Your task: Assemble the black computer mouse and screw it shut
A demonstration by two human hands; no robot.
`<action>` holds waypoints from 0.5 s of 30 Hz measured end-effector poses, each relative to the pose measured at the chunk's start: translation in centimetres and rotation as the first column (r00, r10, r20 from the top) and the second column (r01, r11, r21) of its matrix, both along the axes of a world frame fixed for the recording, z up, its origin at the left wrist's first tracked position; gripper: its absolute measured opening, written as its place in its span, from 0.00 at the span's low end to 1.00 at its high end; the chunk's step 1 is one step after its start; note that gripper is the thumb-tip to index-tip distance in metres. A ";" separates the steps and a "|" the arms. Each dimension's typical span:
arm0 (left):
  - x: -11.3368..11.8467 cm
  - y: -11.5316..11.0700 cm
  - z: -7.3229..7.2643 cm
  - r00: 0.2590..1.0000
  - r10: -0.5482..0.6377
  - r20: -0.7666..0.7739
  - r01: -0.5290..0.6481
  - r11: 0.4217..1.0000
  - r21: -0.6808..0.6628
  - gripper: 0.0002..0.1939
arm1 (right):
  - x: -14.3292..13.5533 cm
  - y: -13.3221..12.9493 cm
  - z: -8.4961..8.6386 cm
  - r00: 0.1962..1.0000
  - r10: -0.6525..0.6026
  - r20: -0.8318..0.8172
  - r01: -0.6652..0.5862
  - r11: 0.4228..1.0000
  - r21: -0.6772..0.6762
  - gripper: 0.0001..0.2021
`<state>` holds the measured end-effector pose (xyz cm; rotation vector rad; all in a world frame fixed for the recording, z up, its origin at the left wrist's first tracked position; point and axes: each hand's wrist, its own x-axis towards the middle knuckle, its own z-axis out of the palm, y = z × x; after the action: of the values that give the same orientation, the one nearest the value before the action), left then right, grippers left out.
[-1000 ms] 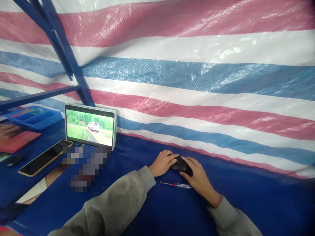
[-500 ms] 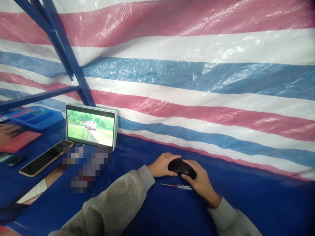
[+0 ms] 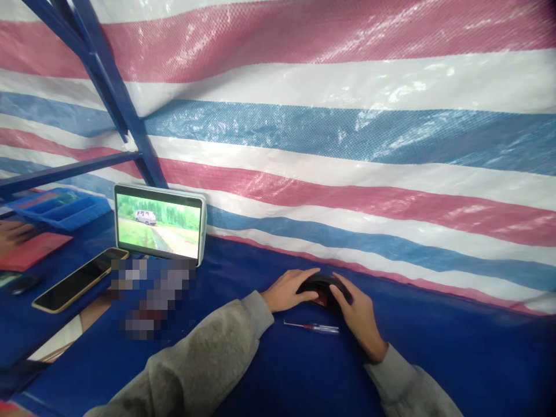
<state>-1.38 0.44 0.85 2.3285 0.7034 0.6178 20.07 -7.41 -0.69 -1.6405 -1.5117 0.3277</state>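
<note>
A black computer mouse (image 3: 322, 283) is held between my two hands over the blue table surface. It is tipped up, and a reddish-brown patch shows low on its near side. My left hand (image 3: 287, 292) grips the left end, its thumb along the near edge and its fingers along the far one. On the right end my right hand (image 3: 360, 314) is closed, with the thumb laid over the mouse. Just nearer to me lies a small screwdriver (image 3: 320, 328) with a clear handle and a thin shaft pointing left; neither hand touches it.
To the left, a phone in a white case (image 3: 203, 231) stands playing a video. Another phone (image 3: 80, 281) lies flat by a pixelated patch. Farther left are a blue tray (image 3: 82, 214), a red sheet (image 3: 39, 250) and another person's hand (image 3: 13, 234). Striped sheeting (image 3: 347, 139) walls the back.
The mouse has been tilted, so its near side has lifted and part of its underside shows. My right thumb has shifted up onto it. The screwdriver has stayed in place.
</note>
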 end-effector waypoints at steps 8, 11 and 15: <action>0.2 0.7 -0.9 0.988 0.148 0.046 -0.146 0.988 -0.042 0.24 | 0.2 0.3 -0.4 0.995 -0.080 -0.064 0.081 0.997 0.005 0.26; 0.3 0.8 -0.7 0.982 0.178 0.060 -0.173 0.982 -0.071 0.26 | 0.3 0.4 -0.8 0.997 -0.075 -0.021 0.076 0.995 0.067 0.23; 0.3 0.8 -0.7 0.979 0.192 0.069 -0.186 0.979 -0.077 0.29 | 0.5 0.6 -1.0 0.997 -0.042 0.058 0.034 0.991 0.127 0.19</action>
<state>-1.05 1.21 0.14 2.1773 0.9036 0.7499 20.61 -6.85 -1.69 -1.5894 -1.5129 0.1592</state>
